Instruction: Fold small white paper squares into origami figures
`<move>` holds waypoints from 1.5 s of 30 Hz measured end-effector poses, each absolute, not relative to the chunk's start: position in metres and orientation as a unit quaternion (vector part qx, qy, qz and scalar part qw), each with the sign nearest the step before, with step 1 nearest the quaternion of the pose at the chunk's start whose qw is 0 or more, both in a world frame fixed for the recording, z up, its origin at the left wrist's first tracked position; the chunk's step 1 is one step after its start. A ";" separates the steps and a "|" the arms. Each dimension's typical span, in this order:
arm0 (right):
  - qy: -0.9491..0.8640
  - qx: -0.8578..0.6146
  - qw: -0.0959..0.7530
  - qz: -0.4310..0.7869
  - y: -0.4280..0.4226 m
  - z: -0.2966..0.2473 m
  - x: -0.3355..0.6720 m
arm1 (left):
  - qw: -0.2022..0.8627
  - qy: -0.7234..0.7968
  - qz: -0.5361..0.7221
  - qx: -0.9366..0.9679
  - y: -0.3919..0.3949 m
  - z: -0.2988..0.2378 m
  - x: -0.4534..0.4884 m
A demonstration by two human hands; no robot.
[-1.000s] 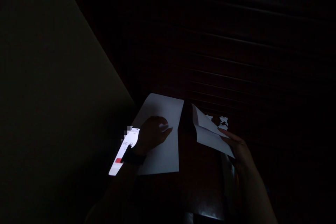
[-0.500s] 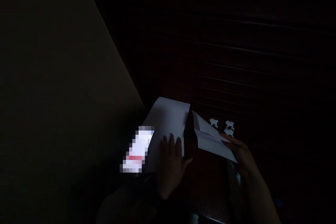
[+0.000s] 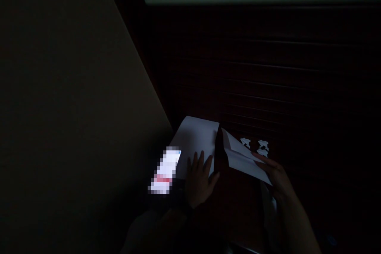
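Observation:
My left hand (image 3: 200, 180) lies flat with its fingers spread on the lower right part of a white sheet of paper (image 3: 196, 137). A second sheet of white paper (image 3: 245, 164), creased along its length, is pinched at its right end between the thumb and fingers of my right hand (image 3: 275, 174). That creased sheet slants above the dark table, apart from the first sheet. A lit phone screen (image 3: 165, 170), blurred into blocks, glows just left of the first sheet.
Several small folded white paper pieces (image 3: 263, 145) lie beyond my right hand. A pale strip (image 3: 269, 210) hangs or lies below that hand, too dim to name. A plain wall (image 3: 74, 87) rises at the left, and dark wooden panelling (image 3: 268, 67) stands behind the table (image 3: 238, 210).
The view has tilted up a little, showing a pale band at the top. My left hand's fingers are spread wider on the sheet. My right hand still holds the creased paper.

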State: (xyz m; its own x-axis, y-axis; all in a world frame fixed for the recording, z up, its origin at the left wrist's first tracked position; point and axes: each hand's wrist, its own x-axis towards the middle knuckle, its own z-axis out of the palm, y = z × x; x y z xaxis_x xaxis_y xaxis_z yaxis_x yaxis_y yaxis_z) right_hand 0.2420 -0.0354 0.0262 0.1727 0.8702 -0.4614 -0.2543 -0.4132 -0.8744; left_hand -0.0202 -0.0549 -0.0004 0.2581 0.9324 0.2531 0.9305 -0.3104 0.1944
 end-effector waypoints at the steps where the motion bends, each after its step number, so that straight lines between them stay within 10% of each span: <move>1: -0.256 -0.600 0.476 0.590 -0.036 0.025 0.243 | 0.001 0.586 0.163 0.794 -0.050 -0.001 -0.020; 11: -0.243 -0.591 0.482 0.600 -0.036 0.027 0.243 | 0.044 0.554 0.227 0.800 -0.010 -0.007 -0.036; 18: -0.257 -0.572 0.424 0.653 -0.040 0.031 0.239 | 0.378 0.525 0.448 0.617 0.021 0.015 -0.029; 31: -0.319 -0.564 0.371 0.666 -0.047 0.042 0.254 | 0.668 0.395 0.268 0.571 0.023 0.015 -0.052; 45: -0.331 -0.572 0.376 0.650 -0.049 0.032 0.260 | 0.711 0.381 0.255 0.533 0.031 0.023 -0.047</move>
State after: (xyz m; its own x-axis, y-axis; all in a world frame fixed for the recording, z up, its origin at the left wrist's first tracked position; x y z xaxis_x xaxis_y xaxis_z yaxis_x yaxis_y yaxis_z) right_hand 0.2604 -0.0491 0.0324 -0.0630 0.8671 -0.4940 -0.1105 -0.4980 -0.8601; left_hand -0.0471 0.0314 0.0228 0.5802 0.7688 -0.2690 0.0433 0.3007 0.9527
